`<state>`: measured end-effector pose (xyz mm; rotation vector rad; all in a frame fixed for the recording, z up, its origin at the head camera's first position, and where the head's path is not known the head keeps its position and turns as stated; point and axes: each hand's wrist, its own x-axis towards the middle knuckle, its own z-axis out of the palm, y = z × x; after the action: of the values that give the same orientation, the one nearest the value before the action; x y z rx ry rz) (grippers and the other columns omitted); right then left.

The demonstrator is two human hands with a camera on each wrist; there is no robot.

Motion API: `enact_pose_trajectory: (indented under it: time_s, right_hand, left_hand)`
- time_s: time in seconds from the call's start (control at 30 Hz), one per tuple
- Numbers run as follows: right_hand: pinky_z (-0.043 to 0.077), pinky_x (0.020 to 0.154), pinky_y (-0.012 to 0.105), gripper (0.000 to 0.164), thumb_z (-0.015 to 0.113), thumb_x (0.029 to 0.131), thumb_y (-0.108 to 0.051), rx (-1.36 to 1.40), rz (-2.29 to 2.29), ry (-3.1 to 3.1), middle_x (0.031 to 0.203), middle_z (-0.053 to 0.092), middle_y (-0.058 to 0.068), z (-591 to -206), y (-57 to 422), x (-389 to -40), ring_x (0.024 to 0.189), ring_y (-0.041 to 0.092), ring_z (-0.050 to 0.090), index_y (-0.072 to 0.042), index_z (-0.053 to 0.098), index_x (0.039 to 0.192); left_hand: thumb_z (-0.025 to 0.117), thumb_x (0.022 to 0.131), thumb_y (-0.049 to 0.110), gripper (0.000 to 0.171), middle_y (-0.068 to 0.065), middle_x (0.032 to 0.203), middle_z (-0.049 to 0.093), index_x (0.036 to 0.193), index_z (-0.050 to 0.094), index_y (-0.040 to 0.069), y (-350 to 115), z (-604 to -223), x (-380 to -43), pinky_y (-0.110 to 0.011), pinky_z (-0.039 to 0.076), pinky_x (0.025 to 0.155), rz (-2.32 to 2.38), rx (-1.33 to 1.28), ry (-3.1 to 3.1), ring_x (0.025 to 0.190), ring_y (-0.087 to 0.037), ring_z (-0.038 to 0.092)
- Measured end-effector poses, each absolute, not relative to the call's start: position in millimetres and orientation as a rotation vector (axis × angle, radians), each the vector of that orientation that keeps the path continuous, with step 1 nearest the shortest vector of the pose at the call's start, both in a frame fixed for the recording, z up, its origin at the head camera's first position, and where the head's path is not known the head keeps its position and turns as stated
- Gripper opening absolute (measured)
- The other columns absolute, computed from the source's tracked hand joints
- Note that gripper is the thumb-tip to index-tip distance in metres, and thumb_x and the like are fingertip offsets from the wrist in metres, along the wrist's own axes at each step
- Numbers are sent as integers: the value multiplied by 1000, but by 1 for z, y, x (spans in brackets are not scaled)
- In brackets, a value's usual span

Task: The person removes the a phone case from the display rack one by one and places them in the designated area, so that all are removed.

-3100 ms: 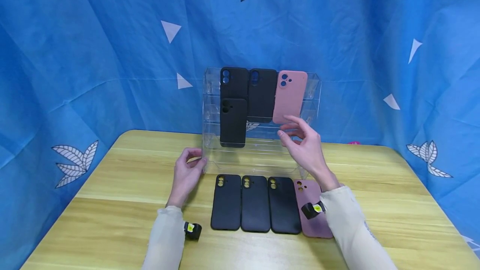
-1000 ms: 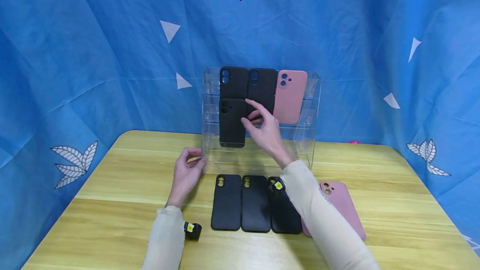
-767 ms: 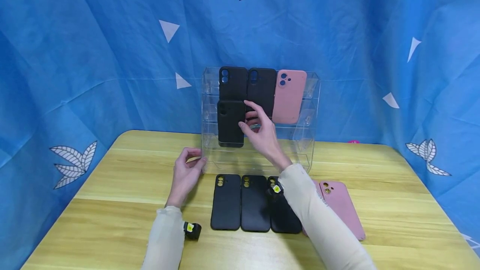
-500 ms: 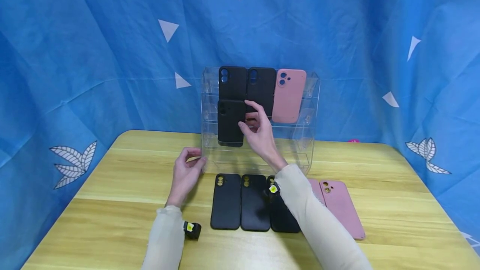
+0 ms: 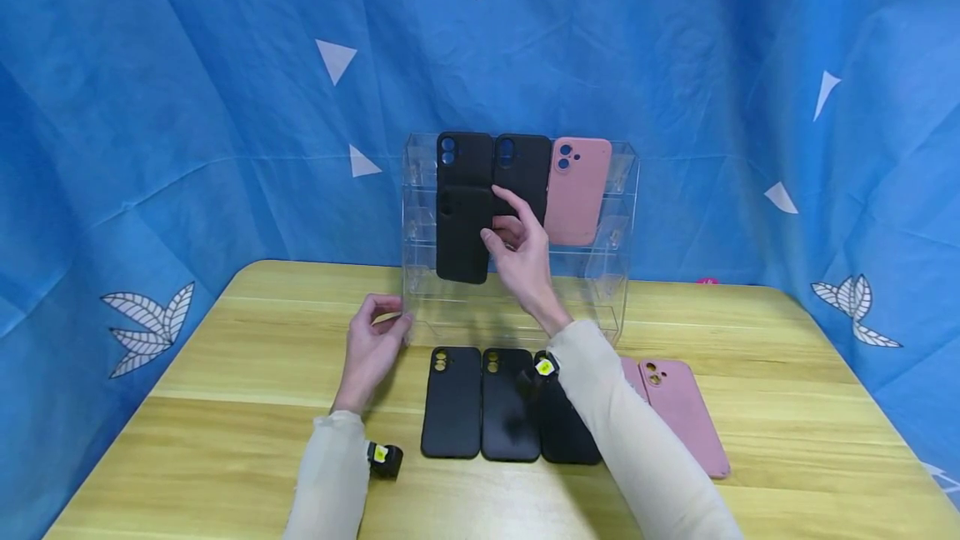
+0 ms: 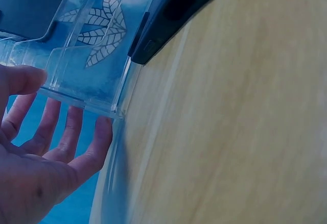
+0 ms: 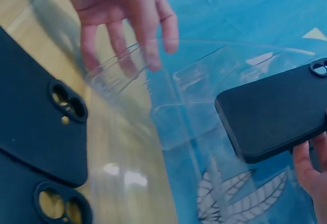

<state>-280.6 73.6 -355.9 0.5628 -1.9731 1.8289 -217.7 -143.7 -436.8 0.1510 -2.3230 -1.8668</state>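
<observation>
My right hand (image 5: 525, 252) grips the right edge of a black phone case (image 5: 463, 236), thumb in front and fingers toward the back. That case hangs upright before the left part of a clear tiered display rack (image 5: 517, 313), overlapping the lower half of another black phone case (image 5: 467, 158). In the right wrist view the gripped black case (image 7: 273, 112) looks clear of the rack's lower ledges. My left hand (image 5: 372, 344) pinches the rack's lower left edge; in the left wrist view the thumb (image 6: 26, 79) lies on one side and the fingers on the other.
On the rack's top tier stand a second black case (image 5: 522, 169) and a pink case (image 5: 579, 190). Before the rack, a row of black cases (image 5: 452, 407) and pink cases (image 5: 686, 419) lies on the wooden table (image 5: 225, 407), partly under my right sleeve. A blue curtain (image 5: 225, 107) hangs behind.
My right hand moved left from beside the pink case to the lower black case, took hold of its edge and raised it slightly. My left hand stayed on the rack.
</observation>
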Motion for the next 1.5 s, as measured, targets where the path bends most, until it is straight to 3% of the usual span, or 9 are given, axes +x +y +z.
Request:
enact_pose_trajectory:
  time_s: [0.17,0.5,0.73,1.0,1.3,1.5]
  right_hand:
    - [55,80,18,59,63,97,5,573,1844,-1929,106,69,29,-352,77,-284,89,41,68,-16,49,151]
    - [63,73,25,59,66,95,4,555,1921,-1950,107,68,28,-359,91,-276,80,10,69,-17,52,149]
    - [63,71,26,60,68,94,4,505,1925,-1992,106,69,27,-363,107,-270,76,9,68,-17,54,148]
    - [63,67,25,58,68,94,3,418,1899,-2077,106,66,21,-363,126,-260,78,5,70,-19,56,147]
    - [63,66,26,58,67,94,4,382,1915,-2114,94,67,-3,-364,144,-250,79,4,72,-16,56,147]
    - [64,68,26,58,67,94,3,392,1871,-2175,96,68,-1,-364,159,-242,80,4,73,-16,55,148]
  left_hand:
    - [66,98,11,27,-16,129,61,123,59,6,-143,-436,-217,-35,56,97,-1863,143,-2320,121,-34,64]
    - [66,97,9,28,-16,129,61,123,59,5,-144,-438,-218,-34,58,92,-1867,148,-2319,119,-35,65]
    - [66,97,10,27,-14,128,61,122,58,6,-144,-440,-219,-30,59,88,-1853,152,-2326,119,-35,65]
    - [65,99,13,29,-16,132,59,126,57,7,-144,-437,-215,-39,59,91,-1888,157,-2328,124,-37,62]
    - [65,98,10,28,-15,130,60,124,57,6,-144,-437,-216,-30,59,86,-1878,163,-2329,122,-36,63]
    - [65,98,11,28,-15,130,60,124,58,6,-144,-437,-217,-24,57,85,-1867,167,-2334,121,-36,64]
